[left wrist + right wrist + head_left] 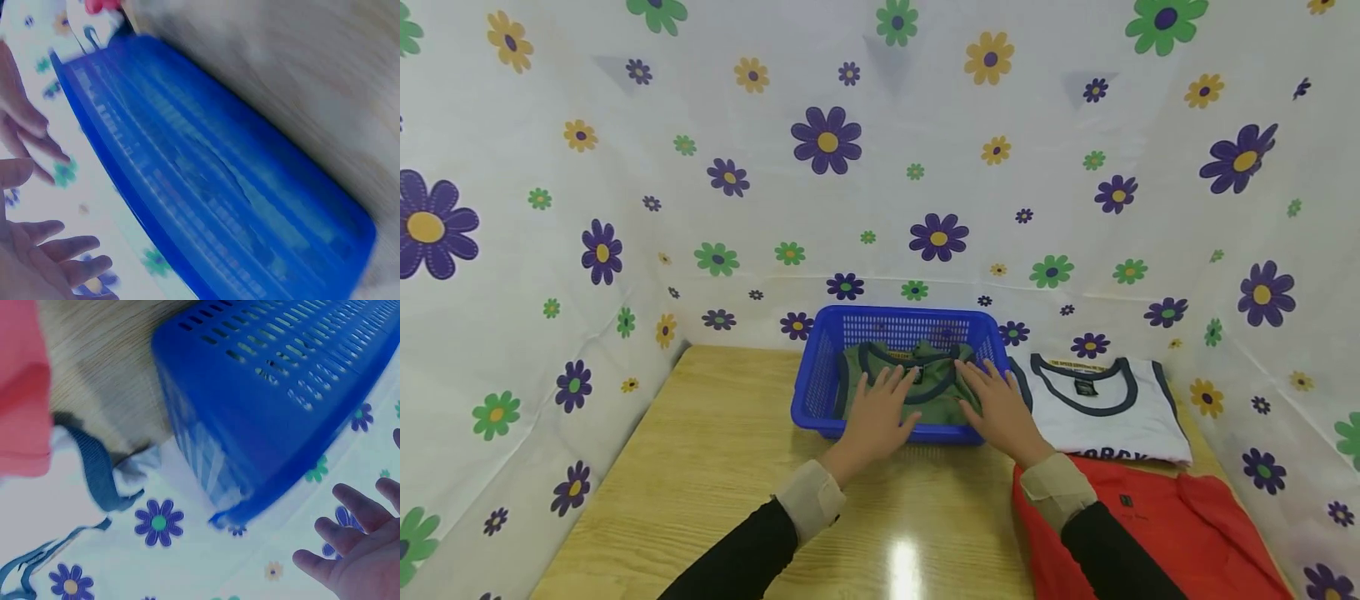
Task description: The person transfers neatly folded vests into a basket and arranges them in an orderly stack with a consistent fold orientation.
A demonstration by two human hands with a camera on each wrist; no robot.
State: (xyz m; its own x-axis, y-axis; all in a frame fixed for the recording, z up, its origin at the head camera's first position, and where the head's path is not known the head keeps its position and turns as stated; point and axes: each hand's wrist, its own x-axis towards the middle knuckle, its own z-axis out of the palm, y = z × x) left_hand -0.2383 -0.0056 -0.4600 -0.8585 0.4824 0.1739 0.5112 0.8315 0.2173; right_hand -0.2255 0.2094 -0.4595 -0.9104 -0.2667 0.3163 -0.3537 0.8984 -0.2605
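A blue plastic basket (820,392) with slotted walls stands at the back of the wooden table. Inside it lies a folded green shirt (940,392) with a dark neckband. My left hand (876,417) is over the basket's near left part, fingers spread and straight. Over the near right part is my right hand (1000,412), its fingers also extended. Both hands hold nothing. In the left wrist view the left hand (50,256) shows spread fingers beside the basket (206,162). The right wrist view has the right hand (362,544) with parted fingers past the basket rim.
To the basket's right lies a folded white shirt (1097,408) with dark trim. A red garment (1135,525) lies in front of it, partly under the right sleeve. Flower-patterned cloth (880,192) hangs behind and on both sides of the wooden table (715,467).
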